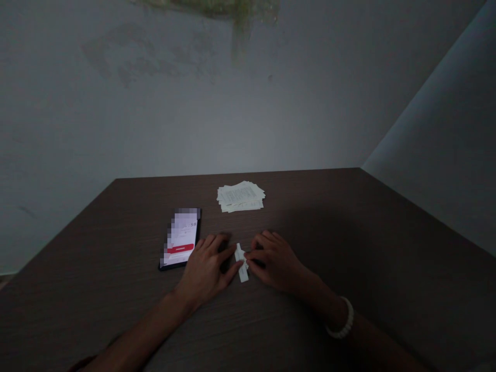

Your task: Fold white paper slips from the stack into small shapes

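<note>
A small white piece of paper, narrow and seemingly folded, lies on the table between my two hands. My left hand holds its left edge, with the thumb and index fingertips pressed on it. From the other side, my right hand pinches the paper's right edge between thumb and index finger, the other fingers curled in. Fingertips cover part of the paper, so its exact folds cannot be made out. A light beaded bracelet circles my right wrist.
Beyond my hands lies a loose stack of printed paper slips. A phone with a lit screen rests just left of my left hand. The dark wooden table meets a stained grey wall at the back.
</note>
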`<act>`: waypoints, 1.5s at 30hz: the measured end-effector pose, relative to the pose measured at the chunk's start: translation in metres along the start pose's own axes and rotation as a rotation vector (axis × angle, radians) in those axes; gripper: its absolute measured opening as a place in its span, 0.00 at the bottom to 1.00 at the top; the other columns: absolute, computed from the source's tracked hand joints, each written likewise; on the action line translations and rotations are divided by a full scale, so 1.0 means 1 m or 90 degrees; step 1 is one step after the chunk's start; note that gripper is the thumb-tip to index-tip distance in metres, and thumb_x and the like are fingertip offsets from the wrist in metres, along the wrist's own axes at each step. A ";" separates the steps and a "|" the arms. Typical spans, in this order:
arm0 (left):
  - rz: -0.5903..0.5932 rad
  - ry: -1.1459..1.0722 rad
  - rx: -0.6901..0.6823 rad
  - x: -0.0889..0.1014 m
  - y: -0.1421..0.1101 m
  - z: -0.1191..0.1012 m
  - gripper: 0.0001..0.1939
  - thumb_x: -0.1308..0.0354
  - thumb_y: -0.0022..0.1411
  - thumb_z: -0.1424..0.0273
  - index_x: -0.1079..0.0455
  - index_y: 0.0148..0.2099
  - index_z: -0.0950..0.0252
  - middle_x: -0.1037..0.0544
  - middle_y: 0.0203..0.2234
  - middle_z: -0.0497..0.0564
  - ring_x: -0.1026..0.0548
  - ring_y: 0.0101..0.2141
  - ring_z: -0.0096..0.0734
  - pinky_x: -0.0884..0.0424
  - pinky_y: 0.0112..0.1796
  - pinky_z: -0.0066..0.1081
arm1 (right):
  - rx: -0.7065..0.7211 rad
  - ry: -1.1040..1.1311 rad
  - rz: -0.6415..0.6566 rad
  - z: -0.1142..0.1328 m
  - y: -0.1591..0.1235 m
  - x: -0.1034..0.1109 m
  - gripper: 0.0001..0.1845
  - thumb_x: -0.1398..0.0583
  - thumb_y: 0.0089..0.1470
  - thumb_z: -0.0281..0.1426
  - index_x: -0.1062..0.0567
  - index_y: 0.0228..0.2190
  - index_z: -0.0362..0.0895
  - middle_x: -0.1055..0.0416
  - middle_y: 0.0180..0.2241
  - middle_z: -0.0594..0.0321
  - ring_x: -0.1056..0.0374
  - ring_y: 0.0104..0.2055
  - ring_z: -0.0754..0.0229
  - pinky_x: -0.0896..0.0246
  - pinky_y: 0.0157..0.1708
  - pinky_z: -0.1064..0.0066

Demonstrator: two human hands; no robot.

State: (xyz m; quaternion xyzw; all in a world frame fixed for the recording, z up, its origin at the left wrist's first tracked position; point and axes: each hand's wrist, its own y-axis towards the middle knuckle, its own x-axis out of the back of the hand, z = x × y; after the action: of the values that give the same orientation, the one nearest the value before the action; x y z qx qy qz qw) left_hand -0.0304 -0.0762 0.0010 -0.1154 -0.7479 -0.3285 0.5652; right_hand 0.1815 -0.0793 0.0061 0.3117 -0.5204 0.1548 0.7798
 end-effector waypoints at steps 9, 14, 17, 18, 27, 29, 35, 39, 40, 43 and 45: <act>0.002 0.013 -0.003 -0.001 0.000 0.001 0.19 0.46 0.63 0.56 0.25 0.47 0.64 0.26 0.47 0.58 0.32 0.45 0.47 0.33 0.43 0.47 | -0.007 0.019 0.002 0.000 0.002 -0.001 0.05 0.40 0.57 0.32 0.22 0.33 0.48 0.33 0.34 0.63 0.41 0.39 0.60 0.50 0.39 0.66; 0.000 0.008 0.008 -0.002 -0.002 0.002 0.17 0.46 0.64 0.59 0.25 0.47 0.63 0.26 0.48 0.56 0.32 0.47 0.47 0.32 0.45 0.47 | -0.034 0.037 0.003 0.002 0.001 0.000 0.09 0.41 0.58 0.37 0.22 0.32 0.48 0.34 0.34 0.62 0.41 0.40 0.59 0.50 0.41 0.66; 0.000 -0.006 0.012 -0.003 -0.002 0.003 0.16 0.46 0.64 0.62 0.24 0.47 0.64 0.26 0.49 0.56 0.33 0.47 0.47 0.32 0.45 0.47 | -0.038 0.046 -0.002 0.002 0.001 0.000 0.08 0.40 0.57 0.39 0.22 0.33 0.49 0.34 0.34 0.63 0.41 0.40 0.59 0.49 0.41 0.66; -0.003 -0.011 0.013 -0.003 -0.002 0.003 0.15 0.46 0.64 0.62 0.24 0.47 0.64 0.26 0.49 0.56 0.33 0.48 0.47 0.32 0.46 0.46 | -0.038 0.047 -0.003 0.001 0.001 0.000 0.08 0.39 0.56 0.39 0.22 0.33 0.49 0.34 0.34 0.63 0.41 0.39 0.59 0.49 0.41 0.66; -0.012 -0.052 0.044 -0.003 0.006 0.005 0.12 0.46 0.65 0.66 0.21 0.40 0.61 0.25 0.44 0.54 0.32 0.43 0.42 0.31 0.44 0.43 | -0.034 0.050 -0.012 -0.001 0.000 -0.006 0.09 0.36 0.52 0.39 0.22 0.35 0.49 0.33 0.35 0.62 0.40 0.40 0.58 0.49 0.41 0.65; -0.010 -0.057 0.055 -0.004 0.009 0.007 0.11 0.45 0.64 0.66 0.21 0.38 0.61 0.24 0.42 0.54 0.32 0.42 0.42 0.31 0.43 0.42 | -0.033 0.048 -0.010 -0.001 0.000 -0.006 0.09 0.36 0.52 0.39 0.22 0.34 0.49 0.33 0.35 0.62 0.40 0.40 0.58 0.49 0.41 0.65; -0.022 -0.048 0.068 -0.006 0.010 0.009 0.09 0.41 0.62 0.64 0.20 0.37 0.59 0.24 0.41 0.53 0.32 0.41 0.42 0.32 0.41 0.41 | -0.035 0.037 -0.006 -0.001 0.000 -0.006 0.09 0.35 0.52 0.39 0.22 0.34 0.49 0.33 0.34 0.62 0.40 0.40 0.58 0.49 0.41 0.65; -0.012 -0.022 0.083 -0.002 0.010 0.006 0.09 0.41 0.62 0.64 0.21 0.38 0.57 0.24 0.41 0.52 0.33 0.41 0.42 0.33 0.40 0.41 | -0.036 0.031 -0.006 0.000 -0.001 -0.005 0.08 0.36 0.53 0.39 0.22 0.34 0.49 0.34 0.34 0.63 0.41 0.40 0.58 0.49 0.40 0.66; -0.009 -0.017 0.083 -0.001 0.009 0.005 0.08 0.42 0.62 0.64 0.21 0.39 0.57 0.24 0.41 0.52 0.33 0.41 0.42 0.33 0.39 0.41 | -0.036 0.030 -0.004 0.001 0.000 -0.005 0.08 0.36 0.53 0.39 0.22 0.34 0.50 0.34 0.34 0.63 0.41 0.40 0.58 0.49 0.40 0.66; 0.004 -0.006 0.076 0.002 0.009 0.006 0.09 0.42 0.62 0.63 0.21 0.40 0.56 0.25 0.42 0.52 0.33 0.42 0.43 0.34 0.40 0.41 | -0.035 0.029 -0.004 0.001 0.000 -0.005 0.08 0.37 0.53 0.39 0.22 0.34 0.49 0.34 0.34 0.63 0.41 0.40 0.58 0.49 0.40 0.66; 0.018 -0.002 0.070 0.004 0.008 0.007 0.10 0.41 0.61 0.61 0.21 0.41 0.56 0.25 0.44 0.53 0.33 0.43 0.44 0.34 0.41 0.43 | -0.034 0.033 -0.005 0.000 0.000 -0.005 0.09 0.37 0.53 0.39 0.22 0.35 0.49 0.34 0.34 0.63 0.41 0.40 0.58 0.50 0.40 0.66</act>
State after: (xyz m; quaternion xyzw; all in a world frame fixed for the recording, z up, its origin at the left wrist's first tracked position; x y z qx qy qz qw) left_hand -0.0325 -0.0666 0.0062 -0.0952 -0.7643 -0.2783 0.5739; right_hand 0.1793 -0.0792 0.0014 0.2886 -0.5030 0.1452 0.8016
